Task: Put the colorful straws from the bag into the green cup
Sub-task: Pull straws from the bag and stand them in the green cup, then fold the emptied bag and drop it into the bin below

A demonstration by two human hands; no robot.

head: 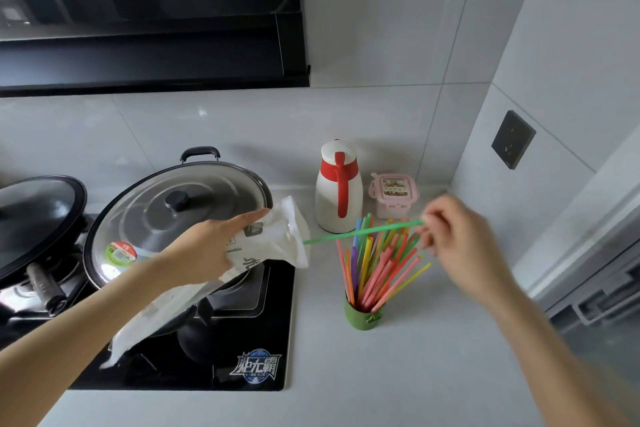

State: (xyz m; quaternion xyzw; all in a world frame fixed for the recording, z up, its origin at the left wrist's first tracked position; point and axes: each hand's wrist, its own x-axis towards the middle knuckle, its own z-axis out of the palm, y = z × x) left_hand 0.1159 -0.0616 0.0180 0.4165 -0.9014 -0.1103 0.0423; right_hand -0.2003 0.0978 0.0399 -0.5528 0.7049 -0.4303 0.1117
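My left hand (211, 246) grips a clear plastic bag (273, 239) over the stove, its open mouth pointing right. My right hand (460, 243) pinches the end of a green straw (360, 233) that lies almost level, with its other end still at the bag's mouth. Below it on the counter stands the small green cup (362, 315), holding several colorful straws (377, 263) that fan upward and to the right. The straw in my fingers crosses above the tips of the ones in the cup.
A white jug with a red handle (338, 191) and a pink lidded box (393, 194) stand behind the cup. A lidded wok (180, 215) sits on the black stove (242, 357), another pan (38, 218) at far left. A wall with a socket (512, 139) closes in on the right.
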